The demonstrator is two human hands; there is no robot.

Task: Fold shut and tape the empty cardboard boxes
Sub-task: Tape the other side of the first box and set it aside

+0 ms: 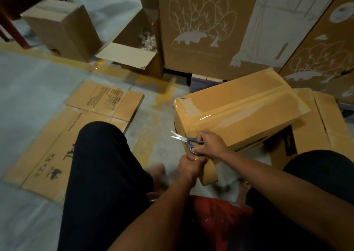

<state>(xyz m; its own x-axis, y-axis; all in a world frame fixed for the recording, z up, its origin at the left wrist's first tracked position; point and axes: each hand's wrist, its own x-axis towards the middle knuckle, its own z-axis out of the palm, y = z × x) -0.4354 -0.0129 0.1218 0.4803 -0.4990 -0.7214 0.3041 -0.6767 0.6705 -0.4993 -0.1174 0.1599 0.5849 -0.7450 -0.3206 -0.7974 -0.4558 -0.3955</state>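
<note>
seated person, head view. the right hand gripped blue-handled scissors, blades parted, pointing left beside the near corner of the taped cardboard box, which lay closed on flattened cardboard on the floor. the left hand clasped a brown tape roll just below the scissors.

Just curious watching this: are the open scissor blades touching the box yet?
Cannot tell. In the head view the scissors, held in the right hand, point left at the taped box corner; the blade tips show against the floor, but the pivot overlaps the box edge.
</note>
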